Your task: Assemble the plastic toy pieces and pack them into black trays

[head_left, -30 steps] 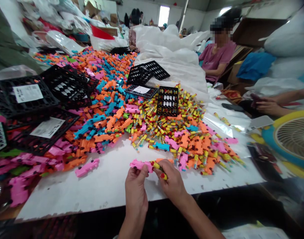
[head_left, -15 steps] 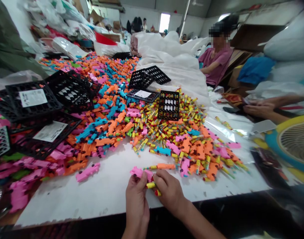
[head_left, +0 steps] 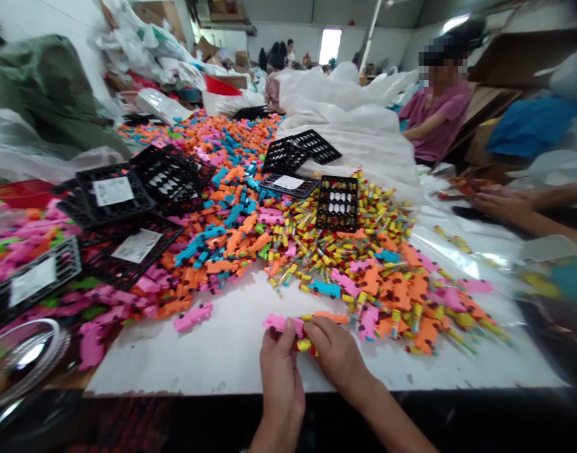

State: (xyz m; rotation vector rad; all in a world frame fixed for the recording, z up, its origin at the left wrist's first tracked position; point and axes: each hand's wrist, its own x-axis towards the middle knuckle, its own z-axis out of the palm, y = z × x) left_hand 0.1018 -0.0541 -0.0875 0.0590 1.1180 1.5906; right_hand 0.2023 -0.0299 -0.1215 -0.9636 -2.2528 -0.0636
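Observation:
My left hand (head_left: 282,371) is closed round a pink toy car (head_left: 275,323), pinching it between thumb and fingers. Right beside it, my right hand (head_left: 342,358) has its fingers curled round small yellow tubes with red ends (head_left: 305,345), which poke out towards the left hand. The right fingertips meet the rear end of the pink car; their exact contact is hidden. Just beyond the right hand lies an orange toy car (head_left: 333,316) on the white tabletop (head_left: 231,352). Another pink toy car (head_left: 192,316) lies alone to the left.
A heap of yellow tubes (head_left: 311,242) bears a black tray (head_left: 337,202). Orange and pink cars (head_left: 401,289) lie to the right. More black trays (head_left: 113,195) rest on the mixed car pile at left. A co-worker (head_left: 439,119) sits at the far right, near another person's hands (head_left: 500,204).
The view has turned left, so the scene sits further right. Both hands keep together at the pink car; less of the yellow tubes shows below the right fingers.

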